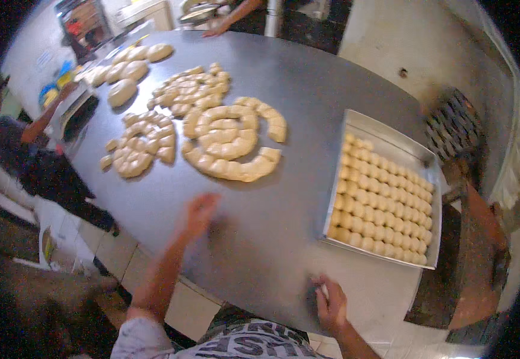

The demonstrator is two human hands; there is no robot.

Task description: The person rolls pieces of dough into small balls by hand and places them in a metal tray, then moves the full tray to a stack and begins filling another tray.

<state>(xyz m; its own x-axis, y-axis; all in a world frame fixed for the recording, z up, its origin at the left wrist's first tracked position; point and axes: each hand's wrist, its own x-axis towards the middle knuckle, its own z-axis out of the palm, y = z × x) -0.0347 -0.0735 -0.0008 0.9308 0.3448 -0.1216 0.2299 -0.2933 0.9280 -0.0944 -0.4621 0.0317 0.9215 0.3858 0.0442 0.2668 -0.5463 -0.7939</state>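
My left hand (201, 209), blurred, is over the steel table (260, 221), just in front of the cut dough rings (230, 161); its fingers are too smeared to read. My right hand (328, 302) is low at the table's near right, its fingers curled around something pale that I cannot make out. Behind the rings lies a pile of cut dough pieces (191, 90), with another cluster (134, 155) to their left. Larger dough lumps (122, 90) sit at the far left. A metal tray (391, 134) on the right holds rows of small dough balls (379, 203).
A person (23, 155) stands at the left edge, hand near a dark metal container (77, 110). Another person's hand (217, 27) reaches over the far edge. A dark slotted pan (451, 125) and a rusty brown surface (475, 251) are beyond the tray at right.
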